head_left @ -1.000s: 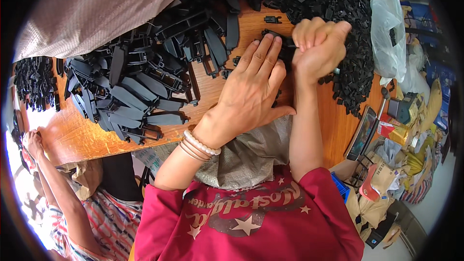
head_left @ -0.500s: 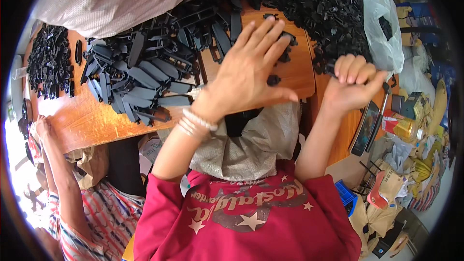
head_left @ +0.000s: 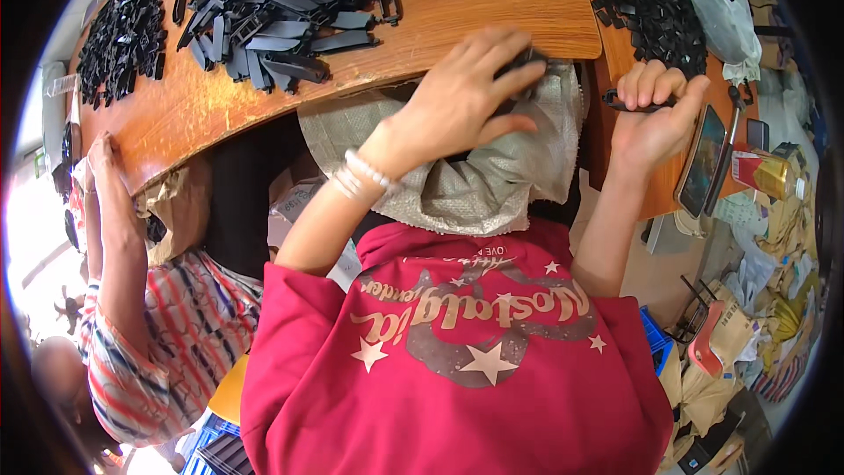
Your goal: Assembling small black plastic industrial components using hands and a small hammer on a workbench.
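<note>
My left hand point(head_left: 466, 92), with a beaded bracelet point(head_left: 369, 171) on its wrist, reaches over the table's front edge. Its fingers are outstretched and slightly blurred; small black plastic pieces point(head_left: 530, 60) show beneath them. Under this hand hangs a woven sack point(head_left: 347, 127), its mouth gathered below the table edge at my lap. To the right, my right hand point(head_left: 655, 114) is closed around a dark plastic part point(head_left: 620, 102) whose end sticks out past the fingers. The rest of that part is hidden in the grip.
Grey-black elongated plastic parts point(head_left: 290, 13) lie heaped on the wooden table point(head_left: 483, 9). Smaller black pieces are piled at far left point(head_left: 123, 31) and right point(head_left: 646, 9). A phone point(head_left: 703, 158) and plastic bag point(head_left: 716, 9) are at right. Another person's hand point(head_left: 101, 151) rests at the left table edge.
My left hand has come from the tabletop toward me, over the sack. Loose black pieces near it have left the tabletop. My right hand still grips its part. The whole view has shifted.
</note>
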A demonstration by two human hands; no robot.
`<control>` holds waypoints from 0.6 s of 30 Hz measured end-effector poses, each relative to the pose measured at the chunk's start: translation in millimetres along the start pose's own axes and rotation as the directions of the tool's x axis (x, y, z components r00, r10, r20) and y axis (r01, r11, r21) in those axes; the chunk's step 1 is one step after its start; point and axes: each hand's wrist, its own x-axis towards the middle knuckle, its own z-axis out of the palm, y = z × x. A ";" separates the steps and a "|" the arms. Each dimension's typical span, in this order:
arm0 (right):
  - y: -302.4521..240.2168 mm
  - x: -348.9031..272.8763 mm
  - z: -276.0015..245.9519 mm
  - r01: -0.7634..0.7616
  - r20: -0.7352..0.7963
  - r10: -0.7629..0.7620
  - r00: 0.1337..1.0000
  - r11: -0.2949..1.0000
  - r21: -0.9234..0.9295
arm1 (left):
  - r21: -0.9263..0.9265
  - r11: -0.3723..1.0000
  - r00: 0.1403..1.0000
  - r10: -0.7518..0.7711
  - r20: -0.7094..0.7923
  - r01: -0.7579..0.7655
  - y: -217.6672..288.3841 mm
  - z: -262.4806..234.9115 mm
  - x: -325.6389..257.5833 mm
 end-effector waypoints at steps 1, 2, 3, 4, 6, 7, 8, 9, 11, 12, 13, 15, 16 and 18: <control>4.8 1.2 -2.1 0.004 0.040 -0.005 0.999 1.000 0.027 | -0.083 0.996 0.998 0.018 -0.054 -0.022 7.6 -5.0 -8.1; 10.2 3.5 -4.3 0.011 0.076 -0.014 0.997 0.999 0.053 | -0.128 0.992 0.994 -0.021 -0.107 0.007 12.2 -7.5 -16.9; 13.4 6.1 -3.5 0.004 0.115 -0.011 0.993 0.998 0.065 | -0.175 0.984 0.985 -0.061 -0.159 0.033 15.5 -10.4 -25.0; 16.2 7.3 1.5 0.015 0.087 -0.017 0.996 1.000 0.020 | -0.208 0.975 0.971 -0.117 -0.210 0.073 17.5 -14.9 -29.7; 20.5 8.9 20.0 -0.021 0.049 0.020 0.999 0.999 0.026 | -0.245 0.950 0.940 -0.250 -0.232 0.192 23.8 -24.2 -35.2; 22.9 8.1 26.0 -0.007 0.094 0.004 0.996 1.000 0.027 | -0.297 0.934 0.941 -0.268 -0.207 0.201 24.3 -25.1 -36.9; 24.7 5.3 34.3 -0.013 0.131 0.019 0.991 0.999 -0.044 | -0.338 0.908 0.931 -0.318 -0.179 0.246 29.9 -27.1 -33.2; 23.8 1.0 42.5 0.019 0.265 0.024 0.964 0.987 -0.161 | -0.378 0.880 0.919 -0.365 -0.146 0.289 35.5 -28.0 -28.3; 27.5 -22.8 67.2 -0.187 0.268 0.184 0.946 0.982 -0.015 | -0.468 0.831 0.907 -0.401 -0.129 0.301 35.8 -18.7 -26.7; 31.8 -32.5 71.2 -0.236 0.275 0.206 0.939 0.969 0.079 | -0.568 0.752 0.882 -0.462 -0.091 0.335 37.8 -13.3 -24.4; 30.5 -40.5 73.8 -0.254 0.246 0.232 0.941 0.966 0.058 | -0.595 0.648 0.813 -0.582 0.015 0.474 46.9 -18.5 -15.6; 37.3 -46.0 68.1 -0.209 0.231 0.189 0.954 0.976 0.067 | -0.621 0.618 0.783 -0.622 -0.013 0.481 41.6 -8.8 -11.3; 38.9 -45.8 63.5 -0.196 0.229 0.174 0.958 0.978 0.074 | -0.598 0.662 0.800 -0.597 -0.056 0.452 40.0 -6.0 -8.9; 37.0 -44.8 54.5 -0.150 0.142 0.150 0.978 0.989 -0.013 | -0.535 0.673 0.799 -0.602 0.004 0.510 42.2 -9.5 2.1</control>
